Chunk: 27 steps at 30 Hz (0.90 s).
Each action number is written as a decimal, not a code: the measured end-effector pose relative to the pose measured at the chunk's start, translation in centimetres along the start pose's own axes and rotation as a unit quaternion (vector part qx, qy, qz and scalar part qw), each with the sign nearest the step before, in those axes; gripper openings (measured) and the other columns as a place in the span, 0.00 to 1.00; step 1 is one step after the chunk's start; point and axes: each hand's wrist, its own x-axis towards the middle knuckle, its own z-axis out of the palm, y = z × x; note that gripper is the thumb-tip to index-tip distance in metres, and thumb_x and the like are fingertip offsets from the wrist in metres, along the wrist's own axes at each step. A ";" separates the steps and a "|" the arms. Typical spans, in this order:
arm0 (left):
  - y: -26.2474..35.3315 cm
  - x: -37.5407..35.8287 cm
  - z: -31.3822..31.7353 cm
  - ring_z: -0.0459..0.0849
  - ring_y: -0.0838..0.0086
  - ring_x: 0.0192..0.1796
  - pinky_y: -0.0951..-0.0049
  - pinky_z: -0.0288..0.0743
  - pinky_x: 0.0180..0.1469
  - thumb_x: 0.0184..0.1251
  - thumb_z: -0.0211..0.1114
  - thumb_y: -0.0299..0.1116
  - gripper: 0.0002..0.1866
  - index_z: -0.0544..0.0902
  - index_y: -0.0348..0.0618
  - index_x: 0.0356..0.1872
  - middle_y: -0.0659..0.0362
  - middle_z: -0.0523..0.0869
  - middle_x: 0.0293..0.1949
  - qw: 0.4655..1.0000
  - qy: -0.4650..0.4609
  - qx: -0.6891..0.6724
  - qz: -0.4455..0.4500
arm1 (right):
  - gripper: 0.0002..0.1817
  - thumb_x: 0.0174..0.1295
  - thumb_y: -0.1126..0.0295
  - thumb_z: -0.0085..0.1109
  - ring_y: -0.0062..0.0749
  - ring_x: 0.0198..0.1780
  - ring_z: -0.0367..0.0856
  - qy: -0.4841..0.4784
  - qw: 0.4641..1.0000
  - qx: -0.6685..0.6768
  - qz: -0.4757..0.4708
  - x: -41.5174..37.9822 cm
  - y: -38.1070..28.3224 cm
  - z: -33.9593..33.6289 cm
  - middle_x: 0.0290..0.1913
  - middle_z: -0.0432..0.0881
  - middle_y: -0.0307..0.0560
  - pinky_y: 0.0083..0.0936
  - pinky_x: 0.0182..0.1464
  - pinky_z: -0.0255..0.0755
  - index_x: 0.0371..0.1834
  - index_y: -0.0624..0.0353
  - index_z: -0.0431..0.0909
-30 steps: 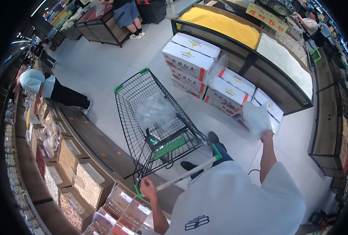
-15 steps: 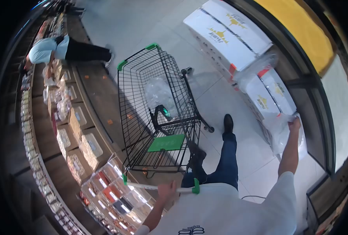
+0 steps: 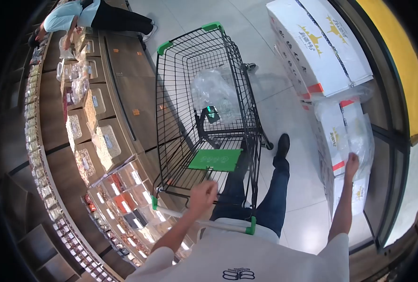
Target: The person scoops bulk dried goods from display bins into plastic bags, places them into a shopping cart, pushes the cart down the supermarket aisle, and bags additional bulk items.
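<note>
My left hand [image 3: 204,195] is closed just above the handle bar [image 3: 204,224] of a black wire shopping cart [image 3: 178,141]; whether anything is in its fingers is too small to tell. A clear plastic bag [image 3: 216,91] lies inside the cart, beyond the green panel [image 3: 215,160]. On the right, my right hand [image 3: 352,164] grips clear plastic wrap [image 3: 359,134], which drapes over the white boxes [image 3: 333,136] stacked along the wall.
Shelves with bins of packaged goods [image 3: 108,141] line the left side. A person [image 3: 63,16] leans over them at the top left. A larger white box [image 3: 322,42] stands at the upper right, near a yellow panel [image 3: 399,56].
My left hand has come off the handle and moved up. My right hand has moved slightly down with the plastic, which now spreads further over the boxes. The cart appears shifted right in view.
</note>
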 end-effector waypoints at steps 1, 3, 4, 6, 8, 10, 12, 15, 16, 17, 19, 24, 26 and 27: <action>-2.8 3.5 1.2 0.86 0.63 0.29 0.66 0.78 0.35 0.68 0.67 0.33 0.10 0.86 0.39 0.44 0.51 0.87 0.32 0.999 0.025 -0.026 -0.036 | 0.17 0.71 0.62 0.59 0.43 0.47 0.84 -0.044 0.998 0.020 -0.030 -3.5 -0.4 0.1 0.44 0.87 0.56 0.34 0.54 0.74 0.48 0.68 0.82; -6.6 12.9 2.4 0.88 0.66 0.38 0.68 0.79 0.43 0.67 0.69 0.34 0.17 0.81 0.37 0.52 0.51 0.89 0.37 0.996 0.035 -0.081 -0.010 | 0.15 0.70 0.65 0.58 0.40 0.46 0.84 -0.093 0.995 0.018 -0.037 -12.0 -5.1 -1.5 0.42 0.86 0.56 0.34 0.52 0.74 0.47 0.68 0.82; -8.6 17.6 3.5 0.88 0.70 0.39 0.70 0.79 0.44 0.67 0.70 0.36 0.23 0.76 0.36 0.58 0.53 0.89 0.37 0.988 0.012 -0.148 -0.037 | 0.14 0.70 0.66 0.58 0.39 0.46 0.84 -0.148 0.988 0.032 -0.032 -15.5 -5.2 -2.3 0.42 0.86 0.55 0.34 0.52 0.74 0.47 0.68 0.82; -15.9 27.7 8.0 0.86 0.69 0.48 0.70 0.80 0.50 0.61 0.76 0.40 0.40 0.65 0.34 0.68 0.49 0.85 0.51 0.952 -0.026 -0.263 -0.155 | 0.11 0.69 0.69 0.58 0.36 0.47 0.83 -0.211 0.976 0.044 -0.014 -22.6 -9.2 -5.0 0.42 0.86 0.51 0.31 0.52 0.75 0.46 0.66 0.82; -21.4 36.0 11.8 0.83 0.63 0.55 0.67 0.78 0.57 0.47 0.84 0.49 0.56 0.60 0.30 0.72 0.44 0.80 0.58 0.952 0.000 -0.236 -0.195 | 0.08 0.68 0.72 0.60 0.29 0.41 0.81 -0.227 0.971 0.068 0.040 -29.3 -10.3 -7.2 0.41 0.85 0.47 0.27 0.45 0.76 0.43 0.66 0.81; -25.3 41.9 16.3 0.83 0.61 0.55 0.65 0.76 0.59 0.44 0.84 0.52 0.56 0.63 0.32 0.70 0.46 0.83 0.53 0.946 0.087 -0.216 -0.225 | 0.07 0.68 0.73 0.58 0.26 0.37 0.81 -0.245 0.967 -0.010 0.066 -34.7 -9.2 -9.6 0.34 0.85 0.45 0.22 0.39 0.75 0.40 0.66 0.81; -25.2 44.0 18.3 0.83 0.57 0.55 0.63 0.76 0.59 0.48 0.81 0.48 0.44 0.72 0.32 0.62 0.47 0.85 0.51 0.934 0.110 -0.221 -0.257 | 0.08 0.69 0.72 0.56 0.22 0.32 0.82 -0.217 0.943 0.023 0.250 -39.6 -9.9 -11.2 0.32 0.85 0.44 0.20 0.33 0.75 0.40 0.64 0.82; -23.3 42.9 15.4 0.82 0.51 0.55 0.59 0.75 0.58 0.54 0.73 0.39 0.23 0.83 0.34 0.47 0.45 0.84 0.51 0.965 0.117 -0.149 -0.181 | 0.08 0.67 0.72 0.55 0.26 0.28 0.86 -0.264 0.921 -0.019 0.287 -44.5 -7.9 -13.4 0.29 0.86 0.46 0.21 0.26 0.77 0.39 0.64 0.82; -22.5 41.7 13.6 0.81 0.50 0.55 0.58 0.75 0.58 0.54 0.71 0.36 0.17 0.84 0.34 0.41 0.44 0.83 0.53 0.982 0.132 -0.095 -0.101 | 0.08 0.67 0.72 0.56 0.26 0.27 0.86 -0.282 0.915 -0.031 0.287 -45.2 -8.1 -13.9 0.28 0.86 0.46 0.21 0.26 0.77 0.39 0.64 0.82; -21.4 41.1 11.6 0.81 0.49 0.56 0.58 0.74 0.58 0.55 0.68 0.33 0.12 0.86 0.35 0.36 0.43 0.81 0.54 0.988 0.150 -0.042 -0.016 | 0.08 0.67 0.71 0.56 0.26 0.27 0.86 -0.283 0.910 -0.046 0.301 -44.9 -8.1 -14.2 0.28 0.86 0.46 0.21 0.26 0.78 0.39 0.63 0.82; -20.1 40.0 6.0 0.80 0.49 0.56 0.58 0.74 0.57 0.54 0.66 0.29 0.09 0.86 0.35 0.35 0.44 0.80 0.56 0.981 0.124 0.036 0.146 | 0.07 0.67 0.71 0.56 0.25 0.27 0.86 -0.281 0.898 -0.069 0.331 -44.4 -8.1 -14.4 0.28 0.86 0.46 0.21 0.26 0.78 0.39 0.63 0.82; -19.0 43.3 -0.8 0.78 0.51 0.61 0.57 0.72 0.60 0.52 0.64 0.23 0.10 0.86 0.35 0.37 0.49 0.80 0.57 0.937 0.127 0.059 0.320 | 0.11 0.71 0.67 0.56 0.27 0.29 0.86 -0.274 0.913 -0.042 0.300 -39.6 -9.6 -11.8 0.32 0.87 0.46 0.22 0.28 0.78 0.45 0.64 0.81; -19.1 46.6 0.2 0.76 0.50 0.62 0.55 0.70 0.63 0.52 0.63 0.21 0.11 0.86 0.35 0.39 0.51 0.81 0.58 0.949 0.072 0.019 0.305 | 0.11 0.71 0.66 0.56 0.29 0.31 0.87 -0.271 0.923 -0.029 0.270 -38.0 -10.7 -10.5 0.33 0.87 0.47 0.23 0.30 0.78 0.47 0.64 0.80; -20.2 48.5 1.4 0.73 0.51 0.66 0.50 0.65 0.68 0.52 0.68 0.24 0.21 0.83 0.38 0.51 0.52 0.80 0.60 0.962 0.027 0.030 0.268 | 0.12 0.72 0.67 0.55 0.29 0.31 0.87 -0.262 0.925 -0.014 0.274 -37.6 -12.2 -9.9 0.33 0.87 0.47 0.23 0.31 0.78 0.48 0.65 0.80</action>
